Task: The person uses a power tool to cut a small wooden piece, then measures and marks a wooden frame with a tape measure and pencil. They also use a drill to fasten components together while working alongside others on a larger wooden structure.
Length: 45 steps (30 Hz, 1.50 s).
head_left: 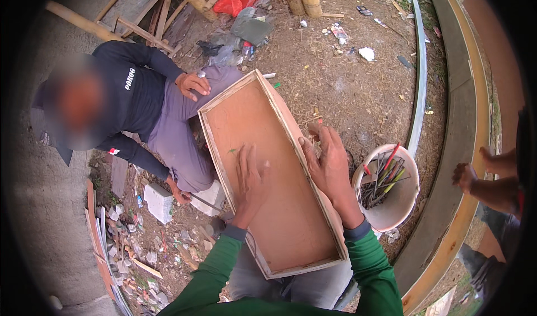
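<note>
A long, shallow wooden box with a reddish-brown panel and pale wooden rims lies slantwise across my lap. Over its panel, my left hand is stretched out with the fingers extended, holding nothing. Whether the palm touches the wood I cannot tell. My right hand is beside the box's right rim, its fingers apart and somewhat bent, with nothing seen in them. Close by on the right stands a white bucket holding several pens or thin tools, some with red and yellow-green parts.
A co-worker sits at the left, one hand on a knee. White blocks and rubble lie below. Right of the bucket runs a long plank barrier, with another person's hands at it. A metal strip lies on the ground.
</note>
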Each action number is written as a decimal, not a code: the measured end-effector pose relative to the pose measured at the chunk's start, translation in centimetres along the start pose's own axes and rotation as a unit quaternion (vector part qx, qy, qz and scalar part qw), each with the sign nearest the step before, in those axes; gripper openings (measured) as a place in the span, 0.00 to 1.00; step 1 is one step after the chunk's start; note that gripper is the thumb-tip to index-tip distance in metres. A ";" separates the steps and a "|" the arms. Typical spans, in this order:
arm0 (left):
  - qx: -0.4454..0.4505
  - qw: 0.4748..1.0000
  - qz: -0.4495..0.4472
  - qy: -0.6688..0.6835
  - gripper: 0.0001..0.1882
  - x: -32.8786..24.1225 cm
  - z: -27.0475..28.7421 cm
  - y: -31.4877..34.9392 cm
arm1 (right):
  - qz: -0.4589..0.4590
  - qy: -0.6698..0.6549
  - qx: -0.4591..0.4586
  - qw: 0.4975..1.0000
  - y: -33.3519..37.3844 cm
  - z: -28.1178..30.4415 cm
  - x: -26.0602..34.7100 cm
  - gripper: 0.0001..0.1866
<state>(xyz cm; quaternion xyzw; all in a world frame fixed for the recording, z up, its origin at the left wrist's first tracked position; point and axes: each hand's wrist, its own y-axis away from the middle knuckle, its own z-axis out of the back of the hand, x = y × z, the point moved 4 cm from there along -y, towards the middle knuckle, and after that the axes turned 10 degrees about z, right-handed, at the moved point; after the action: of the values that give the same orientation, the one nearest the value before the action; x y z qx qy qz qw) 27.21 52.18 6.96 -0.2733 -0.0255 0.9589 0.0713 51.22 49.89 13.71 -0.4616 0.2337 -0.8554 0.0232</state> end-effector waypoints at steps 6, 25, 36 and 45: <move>-0.015 1.000 0.005 -0.019 0.35 -0.3 -1.2 -1.3 | -0.081 0.106 0.155 0.979 0.9 -9.6 -2.7 0.32; -0.161 0.936 0.070 0.306 0.26 6.4 7.6 12.4 | -0.015 0.262 0.165 0.951 1.7 -9.8 -6.4 0.33; 0.013 0.966 0.227 0.125 0.28 22.4 8.2 42.7 | 0.008 0.193 0.118 0.974 10.3 -9.3 0.2 0.38; 0.004 0.672 0.734 0.093 0.49 31.7 3.0 69.0 | 0.188 0.343 0.255 0.884 30.2 -12.7 7.2 0.31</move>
<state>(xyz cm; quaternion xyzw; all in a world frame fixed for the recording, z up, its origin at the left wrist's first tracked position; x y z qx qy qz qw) -9.44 -11.24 -13.08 -0.2914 0.1937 0.6718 -0.6529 31.63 25.98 0.65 -0.0652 0.0834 -0.9699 0.2191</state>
